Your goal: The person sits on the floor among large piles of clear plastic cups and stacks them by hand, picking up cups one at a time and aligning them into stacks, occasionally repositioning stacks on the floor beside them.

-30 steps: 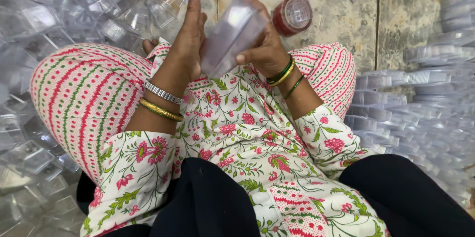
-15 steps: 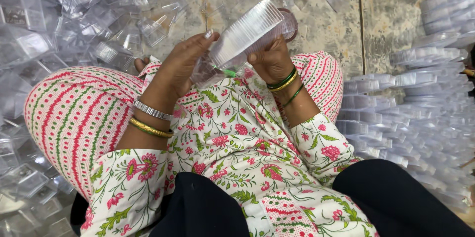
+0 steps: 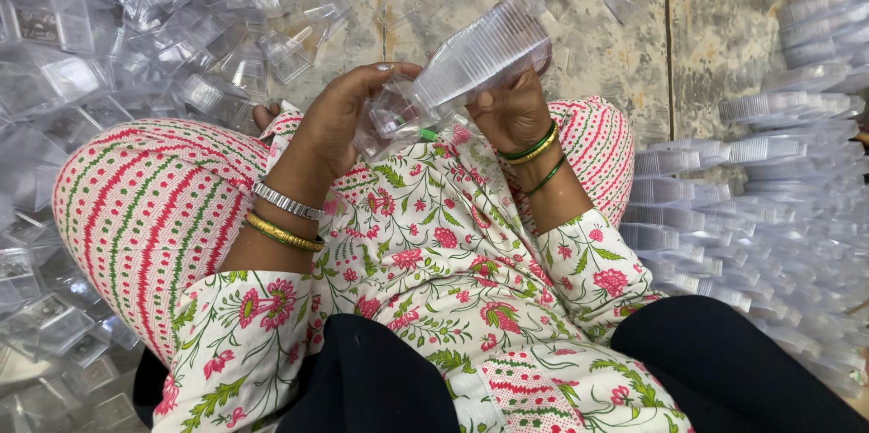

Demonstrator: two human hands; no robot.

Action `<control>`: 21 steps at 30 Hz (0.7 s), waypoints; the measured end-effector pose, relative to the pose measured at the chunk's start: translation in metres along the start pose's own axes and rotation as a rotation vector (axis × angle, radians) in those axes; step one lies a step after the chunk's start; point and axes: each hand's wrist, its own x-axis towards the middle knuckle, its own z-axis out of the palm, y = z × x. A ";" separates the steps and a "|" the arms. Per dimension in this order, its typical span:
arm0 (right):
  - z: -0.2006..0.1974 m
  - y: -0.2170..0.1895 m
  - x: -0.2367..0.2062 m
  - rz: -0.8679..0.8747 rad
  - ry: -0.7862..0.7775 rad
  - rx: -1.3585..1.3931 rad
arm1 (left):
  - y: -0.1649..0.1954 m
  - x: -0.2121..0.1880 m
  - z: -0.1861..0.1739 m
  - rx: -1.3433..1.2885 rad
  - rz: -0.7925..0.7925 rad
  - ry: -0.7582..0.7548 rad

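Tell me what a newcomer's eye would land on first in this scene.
First, the nested stack of clear plastic containers, held tilted above the lap between the left hand and the right hand. Next, the floral tunic and striped trousers filling the middle of the view. Loose clear containers lie heaped on the floor at upper left, while neater stacked rows line the right side.

Left hand: reaching forward from the lap, palm facing right, fingers curling closed in a grip.
Right hand: rising opposite, thumb pointing up, fingers wrapping round from behind in a grip.
Wrists: both bending inward, bangles showing.
Forearms: angling toward each other over the knees, elbows tucking close.
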 end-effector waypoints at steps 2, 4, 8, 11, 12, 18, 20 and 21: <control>-0.004 0.000 -0.001 0.003 0.015 -0.005 | 0.000 -0.001 0.000 -0.039 -0.010 -0.023; -0.007 0.001 -0.001 0.010 0.031 0.001 | 0.000 0.000 0.000 -0.038 -0.004 -0.039; -0.012 0.002 -0.001 -0.019 0.052 0.065 | -0.001 0.001 -0.002 0.004 -0.014 -0.017; -0.008 0.004 0.000 -0.008 0.089 0.046 | -0.004 0.005 -0.002 0.018 -0.089 0.048; -0.005 0.005 0.001 0.000 0.101 0.006 | -0.005 0.007 -0.002 0.025 -0.081 0.044; 0.032 0.023 0.004 0.010 -0.078 -0.354 | -0.011 0.008 -0.003 0.309 0.046 0.190; 0.043 0.020 0.006 0.054 -0.048 -0.404 | -0.010 0.001 -0.006 0.541 0.121 0.360; 0.047 0.017 0.007 0.063 -0.013 -0.399 | -0.010 0.001 -0.006 0.570 0.204 0.414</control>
